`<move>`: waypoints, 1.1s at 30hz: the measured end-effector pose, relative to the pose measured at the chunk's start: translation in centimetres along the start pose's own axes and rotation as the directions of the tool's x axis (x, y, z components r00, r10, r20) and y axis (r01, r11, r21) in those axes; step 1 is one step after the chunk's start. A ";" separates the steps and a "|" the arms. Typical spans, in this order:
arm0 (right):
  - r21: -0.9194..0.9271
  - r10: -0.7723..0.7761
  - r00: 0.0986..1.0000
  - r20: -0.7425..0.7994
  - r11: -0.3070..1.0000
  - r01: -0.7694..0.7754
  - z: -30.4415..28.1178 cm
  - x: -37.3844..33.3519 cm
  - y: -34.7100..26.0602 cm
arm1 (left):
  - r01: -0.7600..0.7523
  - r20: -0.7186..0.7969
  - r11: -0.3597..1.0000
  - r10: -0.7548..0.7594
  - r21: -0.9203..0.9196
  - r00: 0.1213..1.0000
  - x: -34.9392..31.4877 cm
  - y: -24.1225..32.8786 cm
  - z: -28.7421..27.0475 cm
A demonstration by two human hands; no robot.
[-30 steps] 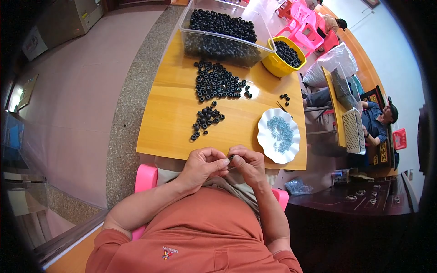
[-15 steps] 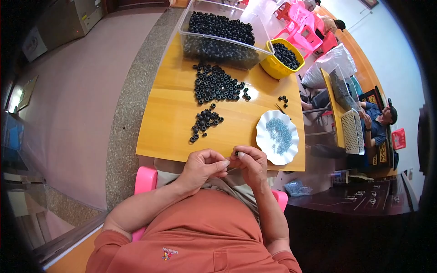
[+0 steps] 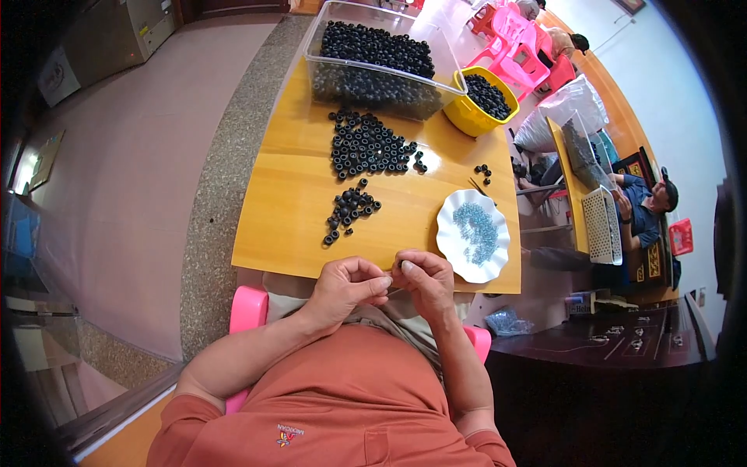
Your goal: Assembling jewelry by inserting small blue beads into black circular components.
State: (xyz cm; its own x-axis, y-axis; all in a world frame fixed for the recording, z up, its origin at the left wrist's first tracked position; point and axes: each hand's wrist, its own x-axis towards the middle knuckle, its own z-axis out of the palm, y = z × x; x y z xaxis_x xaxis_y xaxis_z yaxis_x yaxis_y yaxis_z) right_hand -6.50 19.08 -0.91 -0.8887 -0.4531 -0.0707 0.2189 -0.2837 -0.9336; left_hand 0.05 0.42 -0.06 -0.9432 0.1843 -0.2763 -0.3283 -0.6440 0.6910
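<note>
Close together at the table's near edge, both of my hands are closed. My right hand (image 3: 427,286) pinches a small black ring-shaped part (image 3: 400,265) between thumb and fingertips, mostly covered by them. Thumb and fingers of my left hand (image 3: 350,288) press together right beside it; whatever they hold is too small to make out. A white scalloped plate (image 3: 446,231) to the right bears many small clear-blue beads (image 3: 475,229). Beyond my hands lie a small group of black parts (image 3: 352,207) and a larger cluster of black rings (image 3: 367,146).
At the table's (image 3: 284,210) far end stand a clear plastic bin (image 3: 381,71) and a yellow bowl (image 3: 473,117), both holding black parts. Tweezers (image 3: 477,187) lie beyond the plate, near several loose black parts (image 3: 484,171). A person (image 3: 644,210) sits at another table on the right.
My right hand has shifted slightly left, and its fingers now cover more of the black part. My left hand stays almost in place.
</note>
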 end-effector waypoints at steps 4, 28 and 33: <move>0.010 0.016 1.000 -0.015 1.000 -0.016 0.0 0.1 -0.1 | 0.009 -0.004 1.000 -0.009 0.007 1.000 -0.1 0.2 0.1; -0.225 -0.103 0.986 0.134 0.965 0.132 0.5 -0.2 -0.5 | -0.023 -0.038 1.000 0.023 0.005 0.999 0.1 -0.2 0.1; -0.211 -0.076 0.985 0.153 0.972 0.108 0.6 -0.2 -0.6 | -0.029 -0.046 1.000 0.029 -0.002 0.999 0.0 -0.2 0.1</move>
State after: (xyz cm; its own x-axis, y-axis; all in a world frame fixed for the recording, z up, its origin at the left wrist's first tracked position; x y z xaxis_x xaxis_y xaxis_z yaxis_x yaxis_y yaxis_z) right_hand -6.19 18.85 -0.14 -0.8304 -0.5545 0.0551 0.0319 -0.1461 -0.9888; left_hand 0.09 0.62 -0.14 -0.9490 0.1313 -0.2865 -0.3006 -0.6505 0.6975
